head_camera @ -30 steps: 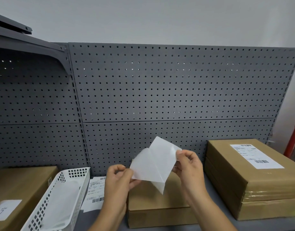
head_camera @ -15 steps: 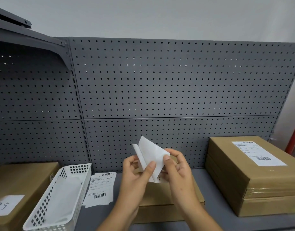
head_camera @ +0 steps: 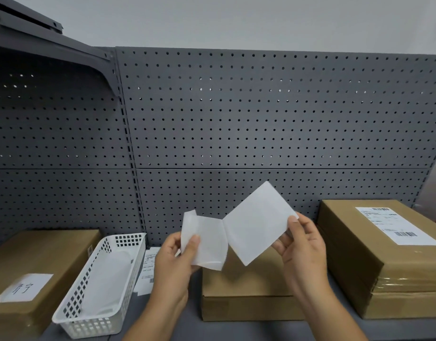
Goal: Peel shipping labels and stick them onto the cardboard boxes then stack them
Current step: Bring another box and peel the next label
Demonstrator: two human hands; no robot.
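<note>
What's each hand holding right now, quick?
Left hand: pinches the translucent backing sheet.
Right hand: pinches the white shipping label.

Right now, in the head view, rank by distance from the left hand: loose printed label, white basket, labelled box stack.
1. loose printed label, beside the left hand
2. white basket, farther left
3. labelled box stack, far right

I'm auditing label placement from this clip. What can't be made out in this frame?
Head view: white sheet in the right hand and curled sheet in the left hand show blank sides only; any print faces away.
Middle box: top mostly hidden by both hands and sheets.
Loose labels: text too small, partly behind the left hand.
Left box: cut off by frame edge.
</note>
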